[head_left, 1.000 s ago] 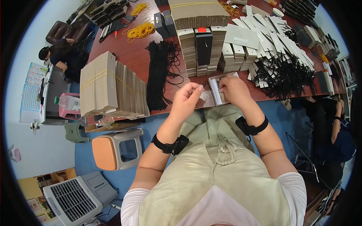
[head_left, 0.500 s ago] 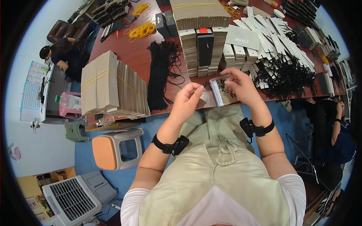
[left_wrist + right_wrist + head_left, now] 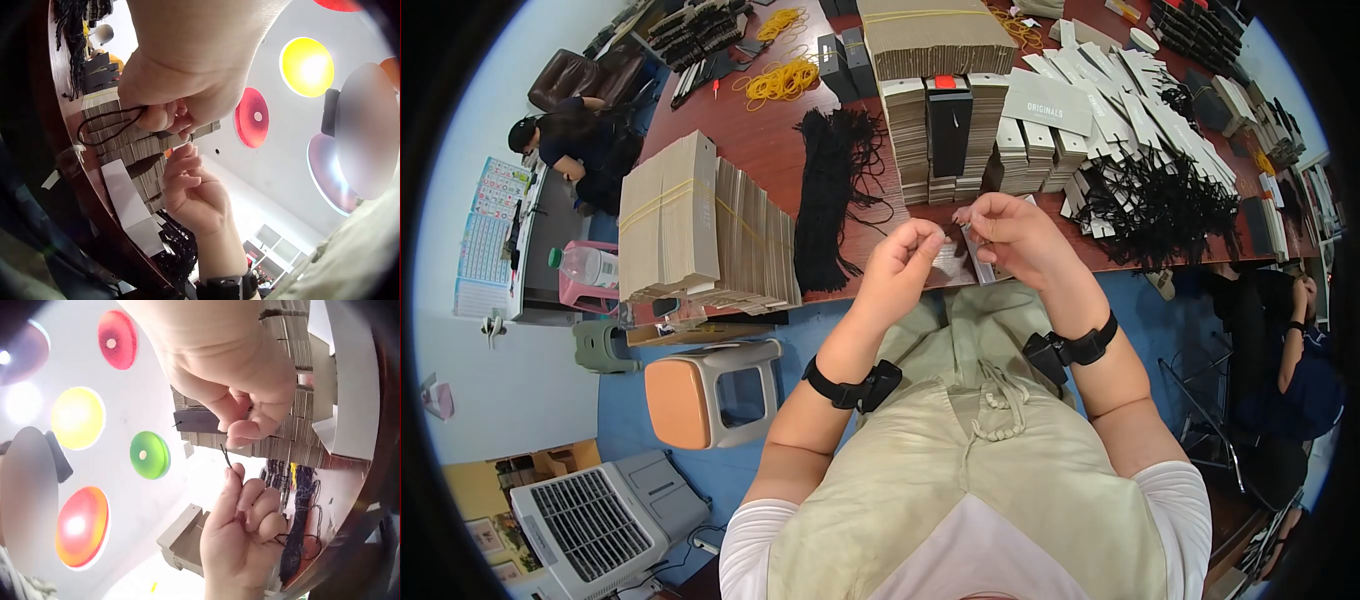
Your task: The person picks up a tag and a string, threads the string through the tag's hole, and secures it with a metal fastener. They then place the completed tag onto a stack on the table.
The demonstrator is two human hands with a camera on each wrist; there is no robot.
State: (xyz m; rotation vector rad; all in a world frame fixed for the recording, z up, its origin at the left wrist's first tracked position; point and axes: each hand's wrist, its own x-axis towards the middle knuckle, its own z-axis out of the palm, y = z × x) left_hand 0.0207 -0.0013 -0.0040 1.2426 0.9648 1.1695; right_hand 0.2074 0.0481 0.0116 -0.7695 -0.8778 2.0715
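Observation:
My left hand [image 3: 898,265] pinches a thin black cord between thumb and forefinger; in the right wrist view the cord's two ends [image 3: 226,457] stick up past the fingertips. In the left wrist view its loop [image 3: 94,143] hangs from that hand. Facing it, a short gap away, my right hand [image 3: 1015,240] has thumb and forefinger pinched together on a small piece too tiny to identify. Under the right hand a small white open box [image 3: 983,270] sits at the table's front edge, mostly covered by the hand.
Banded grey card stacks [image 3: 665,220] and a black cord bundle [image 3: 830,200] lie left. More card stacks [image 3: 940,50] stand ahead; white tags with black strings [image 3: 1145,200] are heaped right. A stool [image 3: 678,405] is on the floor; people sit at both sides.
My right hand went into the box, lifted out over it, then moved left toward my left hand with its fingertips together. The left hand has stayed nearly still, pinching.

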